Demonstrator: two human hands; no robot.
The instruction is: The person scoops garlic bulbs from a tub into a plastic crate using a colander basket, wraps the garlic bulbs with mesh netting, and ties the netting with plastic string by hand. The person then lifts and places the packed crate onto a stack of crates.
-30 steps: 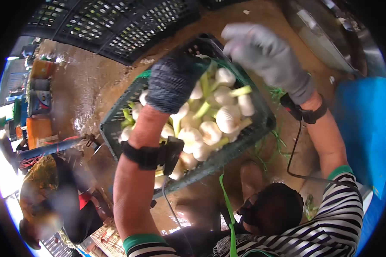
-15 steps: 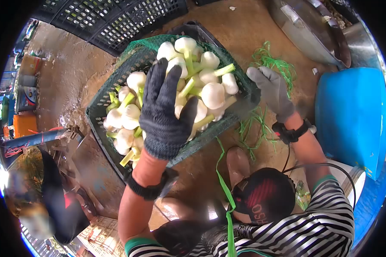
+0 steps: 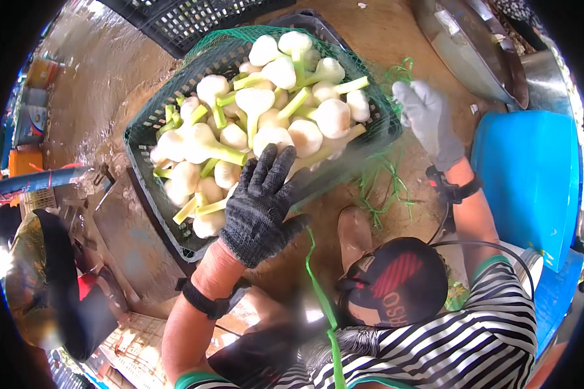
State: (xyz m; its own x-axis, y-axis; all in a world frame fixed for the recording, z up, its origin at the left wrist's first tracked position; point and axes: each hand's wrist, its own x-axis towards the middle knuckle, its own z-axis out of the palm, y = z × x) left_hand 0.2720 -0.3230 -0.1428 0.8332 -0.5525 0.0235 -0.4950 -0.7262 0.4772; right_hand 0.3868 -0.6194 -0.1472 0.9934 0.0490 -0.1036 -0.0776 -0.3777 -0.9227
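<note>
Head view: white garlic bulbs [image 3: 254, 100] heap in a dark crate [image 3: 138, 167] on the floor [image 3: 110, 97], green netting [image 3: 230, 37] along its far rim. The dark-gloved left hand [image 3: 258, 217] reaches over the near bulbs, fingers straight, thumb spread. Well apart, the grey-gloved right hand [image 3: 430, 123] curls beside the crate's right edge; whether it pinches anything is unclear.

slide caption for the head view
Dark-gloved left hand over garlic bulbs in a dark crate, grey-gloved right hand beside it.
</note>
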